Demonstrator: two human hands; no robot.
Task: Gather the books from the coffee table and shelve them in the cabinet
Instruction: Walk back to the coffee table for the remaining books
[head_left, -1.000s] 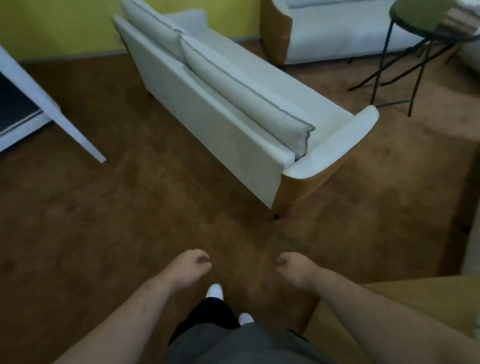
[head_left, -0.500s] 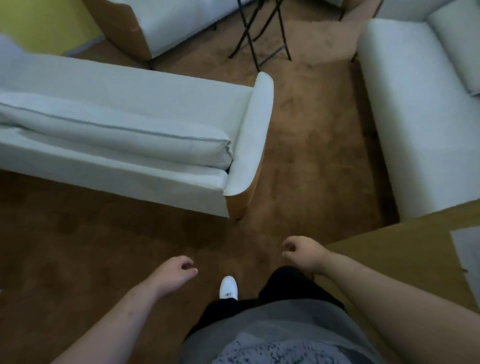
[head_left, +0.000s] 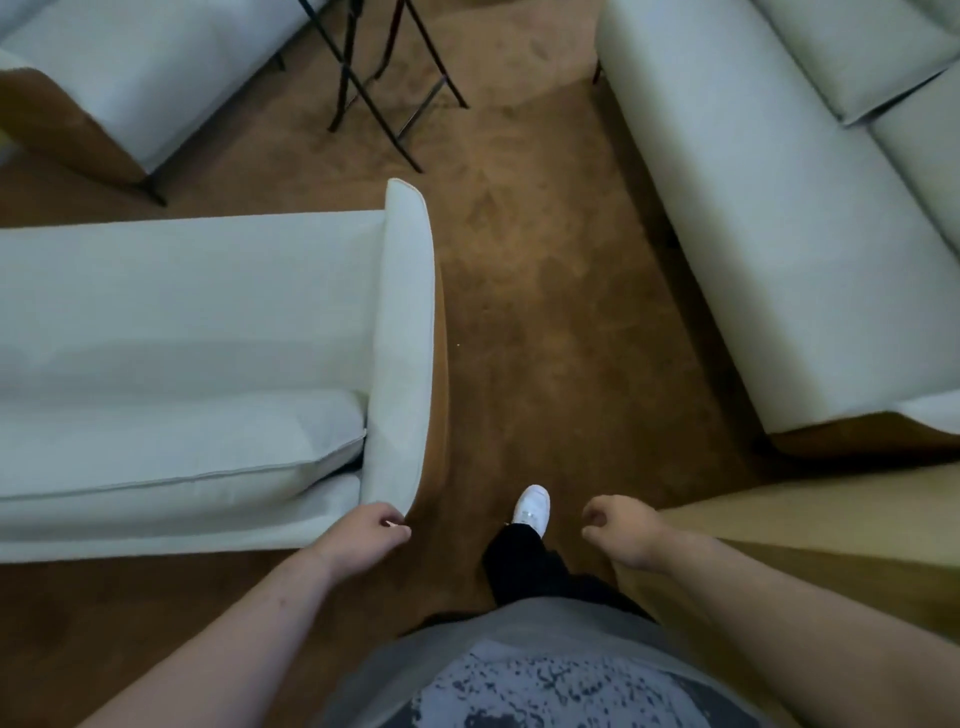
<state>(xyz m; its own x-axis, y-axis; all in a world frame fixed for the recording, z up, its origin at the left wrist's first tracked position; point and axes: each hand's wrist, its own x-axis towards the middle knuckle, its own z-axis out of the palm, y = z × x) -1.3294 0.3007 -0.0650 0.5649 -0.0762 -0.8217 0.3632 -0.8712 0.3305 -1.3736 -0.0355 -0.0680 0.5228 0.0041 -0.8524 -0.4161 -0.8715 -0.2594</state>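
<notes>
No book, coffee table top or cabinet shows in the head view. My left hand hangs with loosely curled fingers and holds nothing, just beside the near corner of a white sofa's armrest. My right hand is also loosely curled and empty, above the brown carpet next to a tan wooden surface. One white shoe steps forward between the hands.
A white sofa fills the left, a second white sofa the right, with a strip of brown carpet between them. Black folding table legs stand at the top, with another white seat at top left.
The view has swung to the right and moved forward. The left sofa's armrest now lies beside my left hand, and the gap between the two sofas is straight ahead. Both hands stay empty.
</notes>
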